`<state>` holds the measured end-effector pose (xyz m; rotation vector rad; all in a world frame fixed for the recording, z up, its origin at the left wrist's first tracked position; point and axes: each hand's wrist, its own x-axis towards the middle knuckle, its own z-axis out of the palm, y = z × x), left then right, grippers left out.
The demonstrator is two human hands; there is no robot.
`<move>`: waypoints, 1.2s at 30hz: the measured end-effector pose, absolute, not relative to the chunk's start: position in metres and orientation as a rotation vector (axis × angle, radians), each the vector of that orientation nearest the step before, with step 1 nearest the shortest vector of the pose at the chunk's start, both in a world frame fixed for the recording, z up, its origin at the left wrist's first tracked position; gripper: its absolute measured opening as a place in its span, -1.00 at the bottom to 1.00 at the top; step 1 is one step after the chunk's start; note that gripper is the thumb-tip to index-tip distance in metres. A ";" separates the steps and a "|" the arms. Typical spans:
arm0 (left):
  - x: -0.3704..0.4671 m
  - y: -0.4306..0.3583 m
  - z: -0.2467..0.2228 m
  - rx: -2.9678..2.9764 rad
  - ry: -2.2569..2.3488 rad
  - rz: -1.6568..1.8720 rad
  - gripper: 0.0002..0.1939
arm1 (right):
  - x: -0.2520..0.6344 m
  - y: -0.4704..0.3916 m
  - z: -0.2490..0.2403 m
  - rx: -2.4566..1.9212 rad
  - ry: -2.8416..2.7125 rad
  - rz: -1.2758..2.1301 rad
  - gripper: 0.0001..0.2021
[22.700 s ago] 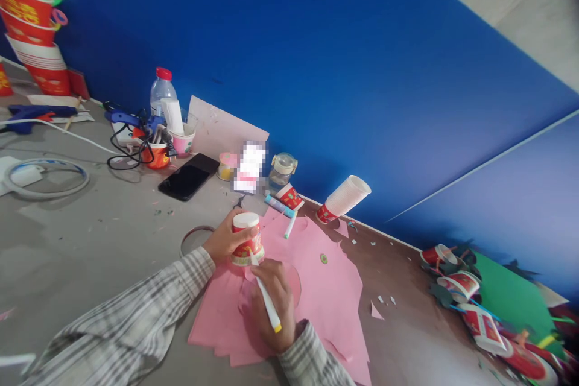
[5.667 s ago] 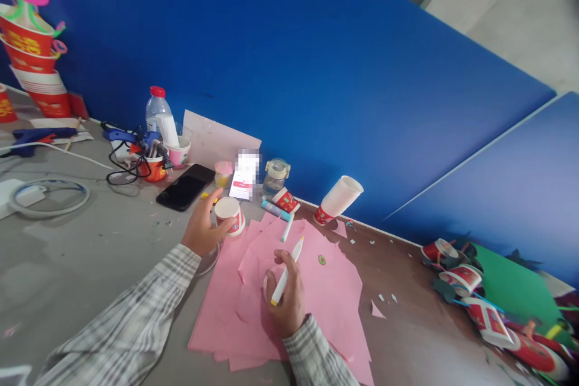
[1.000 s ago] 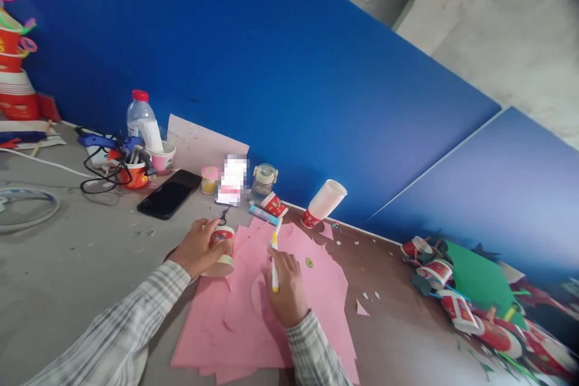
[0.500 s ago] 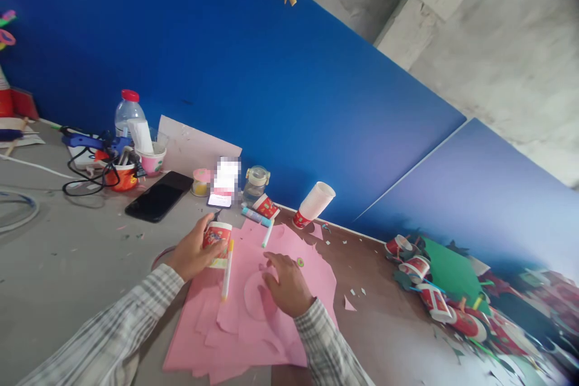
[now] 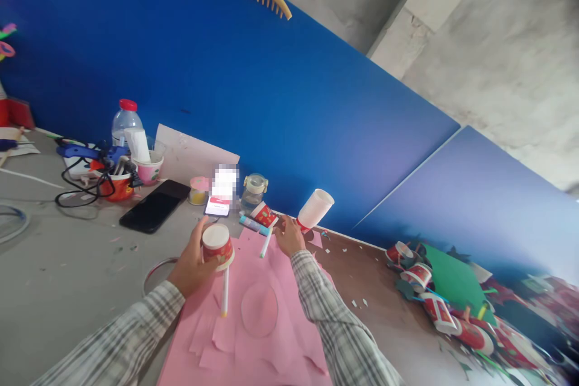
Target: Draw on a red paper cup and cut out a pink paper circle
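Note:
My left hand (image 5: 192,268) is wrapped round a red printed paper cup (image 5: 218,251). The cup is upside down, its white base facing up and its rim low. My right hand (image 5: 290,237) reaches to the back edge of the pink paper (image 5: 289,289), thumb and fingers apart. It is beside a stack of white paper cups (image 5: 315,210) with a red cup at its lower end, which the fingers partly cover. Left of these fingers lie a cut red cup (image 5: 264,215) and a white marker (image 5: 266,243). Another marker (image 5: 225,292) lies below the held cup.
A glue stick (image 5: 254,225), a lidded glass jar (image 5: 254,193) and a lit phone (image 5: 218,205) stand along the back. A dark phone (image 5: 156,205) lies left, near a blue glue gun (image 5: 81,151). Decorated cups (image 5: 436,312) and green card (image 5: 452,283) are heaped right.
My right hand has moved from above the pink paper away to the stacked cups at the back. The cup in my left hand has tipped so that its white base shows.

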<state>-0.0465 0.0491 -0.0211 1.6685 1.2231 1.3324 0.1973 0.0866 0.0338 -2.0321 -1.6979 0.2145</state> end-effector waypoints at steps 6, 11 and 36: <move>-0.041 0.045 -0.019 1.529 1.132 1.385 -0.10 | 0.190 0.117 0.022 -2.084 -1.706 0.190 -0.40; -0.040 0.042 -0.018 1.562 1.161 1.415 -0.11 | 0.176 0.115 0.020 -2.007 -1.799 0.099 -0.51; -0.037 0.044 -0.023 1.592 1.290 1.441 -0.17 | 0.176 0.095 0.020 -1.809 -1.767 0.287 -0.65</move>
